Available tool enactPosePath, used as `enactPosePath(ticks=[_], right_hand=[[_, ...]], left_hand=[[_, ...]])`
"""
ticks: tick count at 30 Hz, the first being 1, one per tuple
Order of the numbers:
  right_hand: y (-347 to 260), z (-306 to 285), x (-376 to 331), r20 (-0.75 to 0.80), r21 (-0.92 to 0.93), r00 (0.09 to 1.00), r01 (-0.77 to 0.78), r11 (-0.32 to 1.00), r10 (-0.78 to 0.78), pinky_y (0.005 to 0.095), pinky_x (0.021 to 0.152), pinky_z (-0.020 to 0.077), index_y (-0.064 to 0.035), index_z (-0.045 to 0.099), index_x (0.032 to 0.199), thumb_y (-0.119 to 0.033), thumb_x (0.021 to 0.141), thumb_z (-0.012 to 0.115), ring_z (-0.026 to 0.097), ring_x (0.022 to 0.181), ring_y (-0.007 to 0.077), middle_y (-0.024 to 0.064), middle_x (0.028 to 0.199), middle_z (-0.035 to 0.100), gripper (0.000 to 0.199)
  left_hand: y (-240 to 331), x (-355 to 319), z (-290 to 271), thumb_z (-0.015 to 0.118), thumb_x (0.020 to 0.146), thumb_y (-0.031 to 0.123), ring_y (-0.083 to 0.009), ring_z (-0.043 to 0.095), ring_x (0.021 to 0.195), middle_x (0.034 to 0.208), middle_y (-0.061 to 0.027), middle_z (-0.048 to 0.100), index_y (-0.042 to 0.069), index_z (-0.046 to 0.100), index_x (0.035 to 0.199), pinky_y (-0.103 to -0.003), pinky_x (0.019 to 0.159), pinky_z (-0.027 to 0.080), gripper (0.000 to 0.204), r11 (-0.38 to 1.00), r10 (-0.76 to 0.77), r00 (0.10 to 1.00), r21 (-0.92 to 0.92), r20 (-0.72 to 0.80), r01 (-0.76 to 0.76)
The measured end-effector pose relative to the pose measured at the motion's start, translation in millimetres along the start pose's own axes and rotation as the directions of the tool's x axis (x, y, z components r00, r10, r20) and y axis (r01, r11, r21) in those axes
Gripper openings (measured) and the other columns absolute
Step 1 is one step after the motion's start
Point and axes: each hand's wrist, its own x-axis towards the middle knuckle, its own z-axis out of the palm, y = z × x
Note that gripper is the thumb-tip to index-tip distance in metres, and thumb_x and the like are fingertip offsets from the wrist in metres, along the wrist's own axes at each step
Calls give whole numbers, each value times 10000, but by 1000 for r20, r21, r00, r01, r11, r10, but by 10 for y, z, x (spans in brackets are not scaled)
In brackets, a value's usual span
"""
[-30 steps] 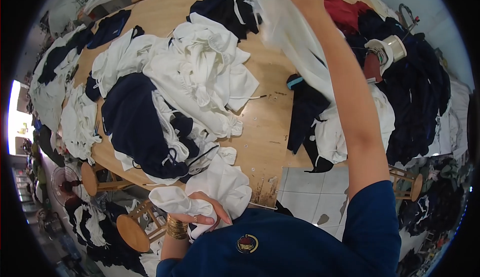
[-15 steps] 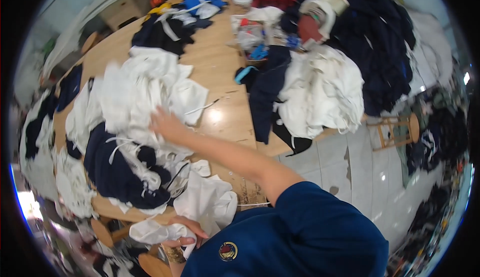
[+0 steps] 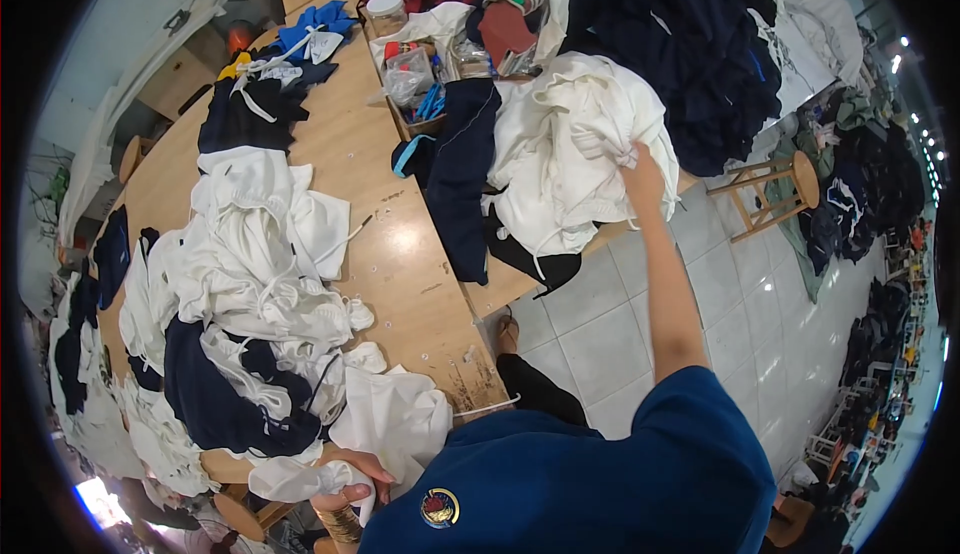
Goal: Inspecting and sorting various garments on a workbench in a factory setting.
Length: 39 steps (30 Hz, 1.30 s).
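My left hand [image 3: 368, 476] is closed round a bunched white cloth [image 3: 283, 480] at the table's near edge, beside a draped white garment [image 3: 390, 416]. On the right, my right arm is stretched out, and my right hand [image 3: 645, 176] pinches a fold at the right side of a heap of white garments [image 3: 545, 159]. The fingertips are partly hidden in the fabric. A larger pile of white garments [image 3: 235, 244] lies on the left of the table, with a navy garment [image 3: 200, 384] at its near end.
The wooden table [image 3: 390, 284] has a navy garment [image 3: 462, 174] over its right part. Behind stand a box of small supplies [image 3: 425, 114] and a lidded jar [image 3: 386, 14]. A dark clothes heap [image 3: 680, 44] lies far right, near a wooden stool [image 3: 770, 194] on the tiled floor.
My right hand has left the left white pile, swung right and taken hold of the right white heap. My view has turned rightward. The left hand keeps its white cloth.
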Motion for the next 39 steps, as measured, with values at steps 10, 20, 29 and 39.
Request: enactPosePath(ticks=[10, 20, 29, 39], right_hand=[[-1383, -1906, 691, -376, 926, 923, 376, -23, -78, 252, 677, 465, 1, 624, 905, -163, 783, 626, 614, 736, 150, 64, 868, 641, 204], [-4313, -1963, -205, -64, 987, 580, -84, -138, -812, 280, 625, 449, 40, 594, 953, -181, 821, 576, 573, 679, 147, 102, 844, 614, 258], [-5866, -1855, -1397, -710, 474, 242, 859, -194, -662, 362, 666, 464, 3, 598, 702, -141, 623, 584, 596, 638, 309, 175, 612, 585, 165], [-2702, 705, -1798, 6, 882, 554, 389, 265, -832, 323, 751, 429, -28, 582, 927, -124, 822, 481, 544, 829, 235, 111, 837, 558, 175]], left_hand=[[-116, -2, 193, 628, 667, 152, -239, 578, 478, 584, -187, 570, -113, 615, 787, -279, 476, 480, 291, 990, 141, 950, 50, -279, -132], [55, -175, 254, 564, 809, 116, -180, 579, 694, 769, -143, 599, -74, 601, 990, -262, 605, 437, 265, 999, 39, 995, -5, -94, -40], [-202, -370, 107, 527, 811, 81, -209, 590, 728, 780, -153, 601, -69, 597, 977, -276, 672, 452, 235, 979, 171, 976, -85, -132, -183], [-41, 4, 123, 645, 663, 195, -211, 570, 472, 590, -179, 586, -106, 603, 799, -264, 426, 448, 333, 996, 24, 976, 91, -214, -5]])
